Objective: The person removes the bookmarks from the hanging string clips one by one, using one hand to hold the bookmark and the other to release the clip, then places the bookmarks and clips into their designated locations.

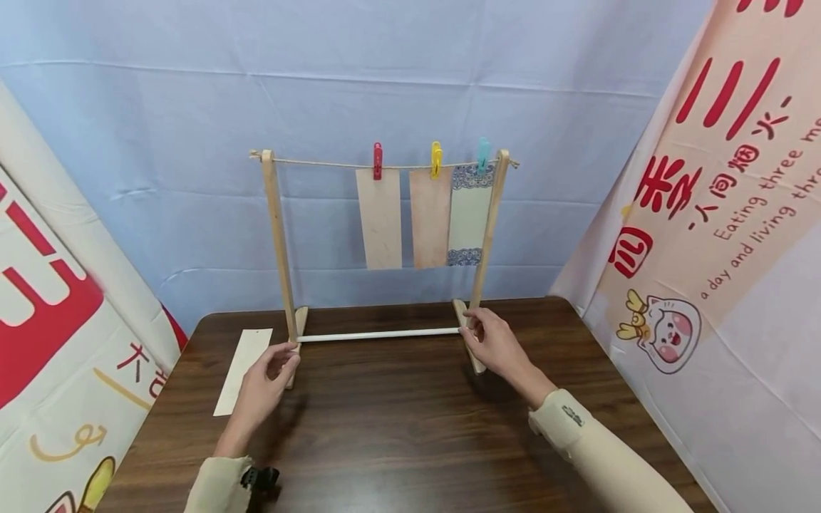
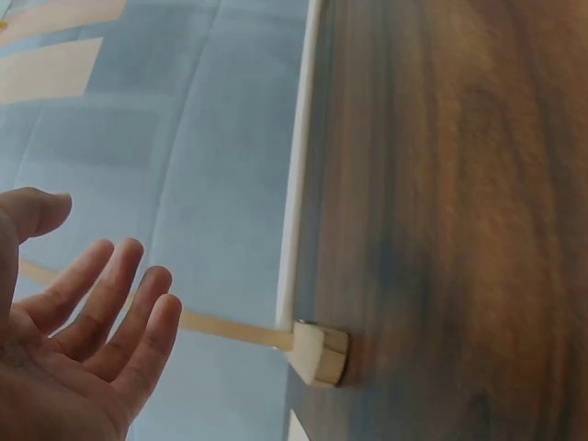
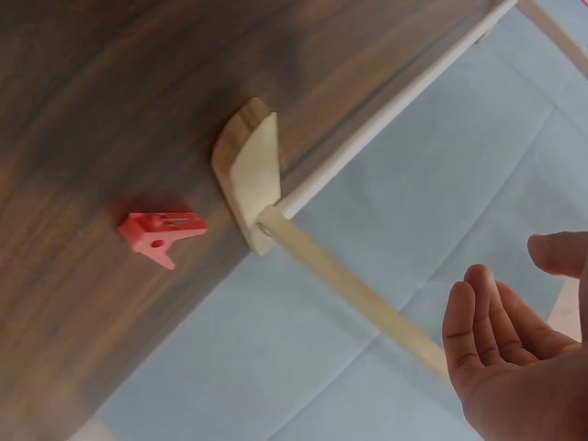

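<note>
Sleeves (image 1: 612, 456) angled inward; left hand (image 1: 259, 385), right hand (image 1: 500, 348) loosely curved near rack (image 1: 279, 235).

A wooden rack (image 1: 279, 228) stood on the dark brown counter (image 1: 385, 427), a string (image 1: 321, 164) stretched across its top. From it hung a beige card (image 1: 381, 224) under a red clip (image 1: 378, 161), a pinkish card (image 1: 430, 221) under a yellow clip (image 1: 437, 159), and a blue-patterned card (image 1: 470, 217) under a light blue clip (image 1: 484, 155). A white rod (image 1: 378, 334) ran between the sides low down. The left hand (image 1: 264, 381) was at the rack's left end, the right hand (image 1: 499, 345) at its right. A white card (image 1: 244, 370) lay flat near the left hand.
</note>
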The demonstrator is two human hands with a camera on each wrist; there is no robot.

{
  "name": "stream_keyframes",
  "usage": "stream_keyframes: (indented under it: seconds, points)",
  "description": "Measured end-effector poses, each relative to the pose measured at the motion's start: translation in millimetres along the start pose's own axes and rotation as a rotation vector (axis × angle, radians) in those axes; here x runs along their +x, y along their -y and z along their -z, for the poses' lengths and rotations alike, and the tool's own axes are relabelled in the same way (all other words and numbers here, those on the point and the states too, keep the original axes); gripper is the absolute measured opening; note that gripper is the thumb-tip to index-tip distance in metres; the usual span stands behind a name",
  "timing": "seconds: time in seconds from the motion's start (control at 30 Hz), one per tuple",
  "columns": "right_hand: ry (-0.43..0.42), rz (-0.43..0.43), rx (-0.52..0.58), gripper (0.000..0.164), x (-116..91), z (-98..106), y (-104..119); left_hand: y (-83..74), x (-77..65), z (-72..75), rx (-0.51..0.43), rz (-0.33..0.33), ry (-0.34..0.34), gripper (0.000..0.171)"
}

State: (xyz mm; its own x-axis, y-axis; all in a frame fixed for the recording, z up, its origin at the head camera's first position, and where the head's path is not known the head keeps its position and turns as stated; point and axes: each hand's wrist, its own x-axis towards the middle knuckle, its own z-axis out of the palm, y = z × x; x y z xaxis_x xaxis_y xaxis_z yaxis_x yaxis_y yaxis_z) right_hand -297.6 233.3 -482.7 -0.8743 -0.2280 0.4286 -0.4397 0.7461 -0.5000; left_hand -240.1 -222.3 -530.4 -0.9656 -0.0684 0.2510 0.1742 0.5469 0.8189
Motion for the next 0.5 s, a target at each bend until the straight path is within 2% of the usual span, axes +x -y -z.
stream_keyframes:
  seconds: [0.17, 0.5]
  points:
    - [0.013, -0.005, -0.002, 0.032, 2.6, 0.0, 5.2, -7.2, 4.8, -3.6, -0.056, -0.015, 0.018, 0.039]
    - [-0.024, 0.071, 0.026, 0.036, 11.0, 1.9, 12.6, -23.7, 15.2, -11.1, -0.129, -0.047, 0.053, 0.041]
